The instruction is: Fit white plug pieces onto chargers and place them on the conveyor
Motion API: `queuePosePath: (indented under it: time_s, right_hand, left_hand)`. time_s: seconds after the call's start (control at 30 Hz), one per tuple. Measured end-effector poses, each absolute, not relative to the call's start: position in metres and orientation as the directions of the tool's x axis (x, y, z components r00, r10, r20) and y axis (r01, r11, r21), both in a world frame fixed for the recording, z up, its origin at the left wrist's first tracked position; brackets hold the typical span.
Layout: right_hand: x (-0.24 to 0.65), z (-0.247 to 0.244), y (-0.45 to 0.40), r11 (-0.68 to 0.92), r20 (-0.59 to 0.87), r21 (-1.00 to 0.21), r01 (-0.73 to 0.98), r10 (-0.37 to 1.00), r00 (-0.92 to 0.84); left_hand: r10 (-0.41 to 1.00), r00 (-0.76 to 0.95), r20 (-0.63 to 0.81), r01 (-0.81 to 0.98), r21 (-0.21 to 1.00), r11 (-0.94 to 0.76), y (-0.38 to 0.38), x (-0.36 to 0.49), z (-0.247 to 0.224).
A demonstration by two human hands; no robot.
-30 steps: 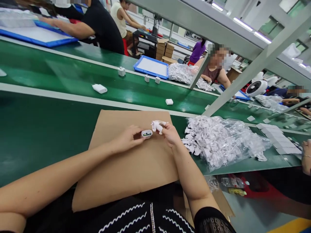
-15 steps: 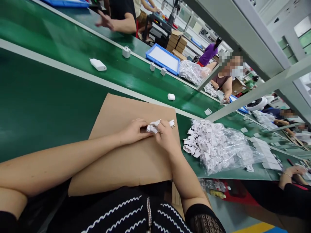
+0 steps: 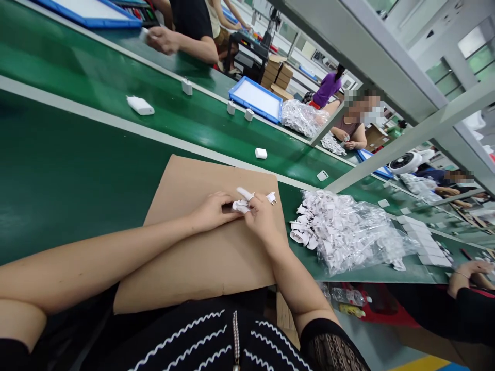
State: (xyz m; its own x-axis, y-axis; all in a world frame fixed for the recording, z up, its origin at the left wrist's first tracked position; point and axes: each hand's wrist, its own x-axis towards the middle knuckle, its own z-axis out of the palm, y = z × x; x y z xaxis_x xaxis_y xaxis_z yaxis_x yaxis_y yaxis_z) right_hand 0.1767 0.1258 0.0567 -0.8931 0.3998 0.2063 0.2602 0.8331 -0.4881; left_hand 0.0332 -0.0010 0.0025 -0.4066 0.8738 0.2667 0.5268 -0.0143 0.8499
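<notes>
Over a brown cardboard sheet [image 3: 193, 263], my left hand [image 3: 212, 210] has its fingers closed around the left end of a small white plastic piece [image 3: 240, 206]. My right hand [image 3: 260, 214] meets it from the right and grips the same piece, with white covers on some fingertips. One covered finger points up and to the left. A white plug part with pins [image 3: 271, 198] lies on the cardboard just beyond my right hand. Fine detail of the held piece is hidden by the fingers.
An open plastic bag of white plug parts [image 3: 344, 232] lies right of the cardboard. Beyond is a green conveyor belt [image 3: 201, 126] carrying white adapters [image 3: 141, 105]. A blue-rimmed tray [image 3: 257, 99] stands across it. A metal post slants at right. Several people sit around the line.
The adapters on the belt have shifted left. One finger of my right hand has lifted away from the white piece. Across the belt, a person's hand now holds something white.
</notes>
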Motion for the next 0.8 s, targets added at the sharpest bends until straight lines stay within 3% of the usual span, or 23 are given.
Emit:
queuePosePath:
  time_s: [0.07, 0.13, 0.2, 0.33, 0.4, 0.53, 0.6, 0.63, 0.7, 0.73, 0.8]
  right_hand:
    - [0.18, 0.053, 0.134, 0.753, 0.249, -0.614, 0.237, 0.469, -0.847]
    - [0.183, 0.05, 0.146, 0.702, 0.307, -0.665, 0.253, 0.566, -0.765]
    - [0.185, 0.046, 0.158, 0.69, 0.318, -0.622, 0.37, 0.655, -0.685]
    - [0.186, 0.038, 0.178, 0.636, 0.165, -0.459, 0.62, 0.747, -0.644]
    - [0.186, 0.035, 0.184, 0.638, 0.132, -0.444, 0.629, 0.741, -0.658]
    - [0.185, 0.026, 0.19, 0.691, 0.198, -0.455, 0.561, 0.693, -0.693]
    - [0.184, 0.018, 0.192, 0.717, 0.236, -0.442, 0.539, 0.672, -0.702]
    - [0.184, 0.014, 0.193, 0.73, 0.246, -0.427, 0.534, 0.662, -0.708]
    - [0.182, 0.009, 0.194, 0.754, 0.255, -0.392, 0.527, 0.64, -0.725]
    - [0.182, 0.008, 0.193, 0.761, 0.254, -0.379, 0.527, 0.633, -0.732]
    - [0.182, 0.008, 0.191, 0.763, 0.25, -0.375, 0.527, 0.63, -0.735]
  left_hand:
    - [0.886, -0.406, 0.224, 0.493, 0.87, 0.006, 0.0, 0.033, 0.008]
    - [0.886, -0.43, 0.171, 0.454, 0.89, 0.048, 0.005, 0.023, 0.013]
    - [0.857, -0.501, 0.124, 0.413, 0.904, 0.11, 0.017, 0.003, 0.018]
    - [0.694, -0.711, 0.113, 0.435, 0.846, 0.308, 0.056, -0.066, 0.024]
    - [0.605, -0.787, 0.122, 0.444, 0.792, 0.418, 0.076, -0.099, 0.026]
    - [0.485, -0.868, 0.101, 0.39, 0.744, 0.543, 0.098, -0.132, 0.036]
    - [0.359, -0.912, 0.198, 0.386, 0.712, 0.587, 0.106, -0.131, 0.04]
    - [0.249, -0.912, 0.326, 0.409, 0.699, 0.587, 0.112, -0.128, 0.041]
    - [0.316, -0.786, 0.531, 0.612, 0.597, 0.518, 0.128, -0.121, 0.043]
    - [0.427, -0.711, 0.56, 0.703, 0.54, 0.462, 0.138, -0.118, 0.043]
    - [0.647, -0.592, 0.48, 0.793, 0.491, 0.361, 0.16, -0.115, 0.043]
